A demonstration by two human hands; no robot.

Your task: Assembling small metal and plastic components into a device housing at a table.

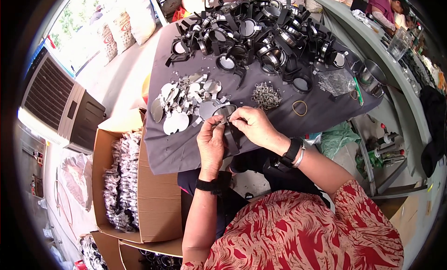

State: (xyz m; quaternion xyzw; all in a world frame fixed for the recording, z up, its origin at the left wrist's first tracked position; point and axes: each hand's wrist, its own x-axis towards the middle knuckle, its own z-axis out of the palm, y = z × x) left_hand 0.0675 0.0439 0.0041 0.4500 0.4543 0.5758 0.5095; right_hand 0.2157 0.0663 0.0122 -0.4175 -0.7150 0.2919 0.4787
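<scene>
Close to the near edge of the cloth-covered table, my left hand [211, 142] grips a round lid-like part [225, 109] with a metal rim and a black handle [230, 142] pointing down toward me. My right hand [255, 125] is closed in a pinch against the ring's right side; whatever lies between its fingertips is too small to make out. Just beyond my left hand is a heap of thin silvery discs with tabs [176, 123]. A small mound of tiny metal clips [266, 96] lies beyond my right hand.
Many similar black-handled rings [249, 27] cover the table's far side. Right of the clips are a rubber band [299, 108], a clear plastic bag [336, 82], a green pen [359, 91] and a metal cup [372, 75]. An open carton [160, 207] stands left; another person [382, 9] sits far right.
</scene>
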